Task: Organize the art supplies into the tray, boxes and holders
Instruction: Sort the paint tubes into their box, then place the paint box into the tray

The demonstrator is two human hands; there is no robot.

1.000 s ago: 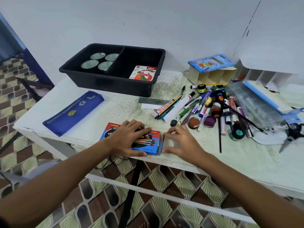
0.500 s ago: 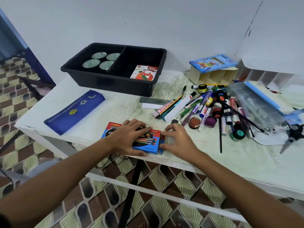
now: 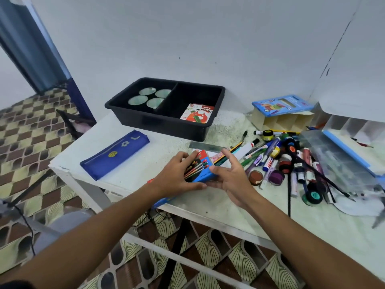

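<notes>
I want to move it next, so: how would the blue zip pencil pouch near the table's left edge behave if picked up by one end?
The blue pouch looks like soft fabric, so it would probably sag rather than stay stiff. It lies very flat, so it is likely light and nearly empty. It should not roll.

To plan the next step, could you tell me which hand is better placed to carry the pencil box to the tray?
Left. The left hand already grips the pencil box, and the tray lies on its side.
</notes>
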